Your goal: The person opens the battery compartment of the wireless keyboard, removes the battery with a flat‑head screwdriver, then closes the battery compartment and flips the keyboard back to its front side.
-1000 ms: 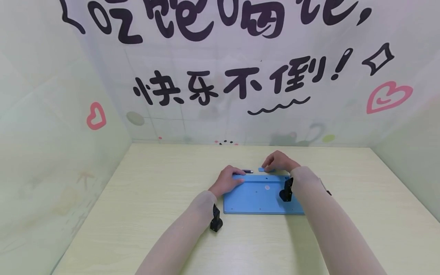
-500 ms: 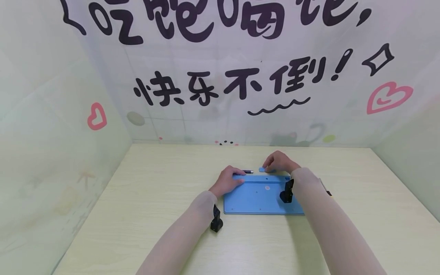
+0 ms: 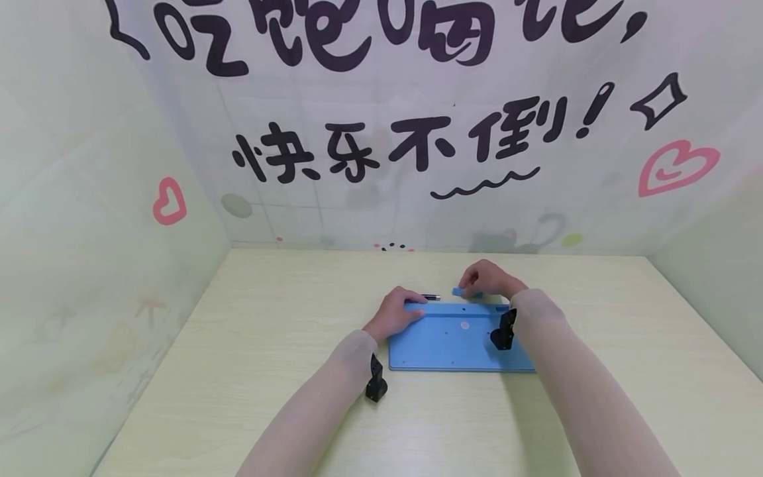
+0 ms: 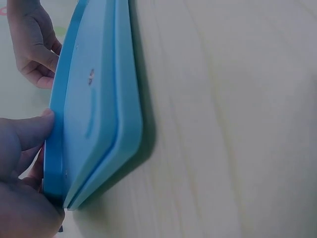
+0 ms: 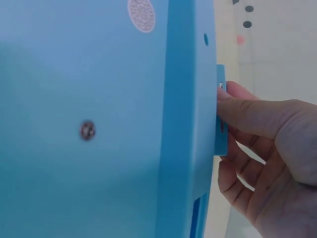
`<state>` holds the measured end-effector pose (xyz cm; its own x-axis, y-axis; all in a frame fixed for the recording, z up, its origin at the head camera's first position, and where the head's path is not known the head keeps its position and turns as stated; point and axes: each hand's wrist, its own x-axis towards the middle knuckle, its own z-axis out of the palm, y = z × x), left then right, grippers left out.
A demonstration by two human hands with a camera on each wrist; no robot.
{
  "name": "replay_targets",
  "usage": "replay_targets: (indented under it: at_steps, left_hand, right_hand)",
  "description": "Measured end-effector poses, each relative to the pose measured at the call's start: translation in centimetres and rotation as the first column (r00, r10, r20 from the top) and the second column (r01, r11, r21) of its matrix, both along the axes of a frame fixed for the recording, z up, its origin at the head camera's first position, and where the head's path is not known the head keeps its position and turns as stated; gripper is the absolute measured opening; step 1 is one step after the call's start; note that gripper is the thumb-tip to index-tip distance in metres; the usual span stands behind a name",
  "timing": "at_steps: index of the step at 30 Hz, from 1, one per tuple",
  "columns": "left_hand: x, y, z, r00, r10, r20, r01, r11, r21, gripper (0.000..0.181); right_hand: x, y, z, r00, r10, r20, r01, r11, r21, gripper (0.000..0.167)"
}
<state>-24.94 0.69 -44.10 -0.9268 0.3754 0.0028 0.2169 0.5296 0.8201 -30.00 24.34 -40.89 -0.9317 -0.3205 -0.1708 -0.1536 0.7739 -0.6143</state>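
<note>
Shifted slightly rightward since earlier, the right hand [image 3: 490, 277] pinches a small blue strip [image 5: 221, 144] just beyond the far edge of a blue panel [image 3: 426, 341]. The left hand [image 3: 393, 311] grips the panel's far left corner, toward the far edge of the worktop [image 3: 268, 318].

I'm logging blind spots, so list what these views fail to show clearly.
Panel: right end behind the right sleeve, head view.
Dark rod: left end behind the left hand, head view.
Strip: partly under the right hand, right wrist view.
Sticker: print too small, right wrist view.
</note>
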Motion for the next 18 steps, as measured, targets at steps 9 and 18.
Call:
replay_targets:
  at_steps: [9,18]
  left_hand:
    - [0.2,0.0,0.3,1.000,0.001,-0.002,-0.001,1.000,-0.006,0.020]
    - [0.2,0.0,0.2,1.000,0.006,0.011,-0.006,1.000,-0.006,0.021]
  right_hand:
    - [0.3,0.8,1.0,0.999,0.040,-0.015,-0.040,0.999,-0.007,0.007]
    - [0.8,1.6,1.6,0.998,0.066,-0.010,-0.066,0.998,0.019,0.005]
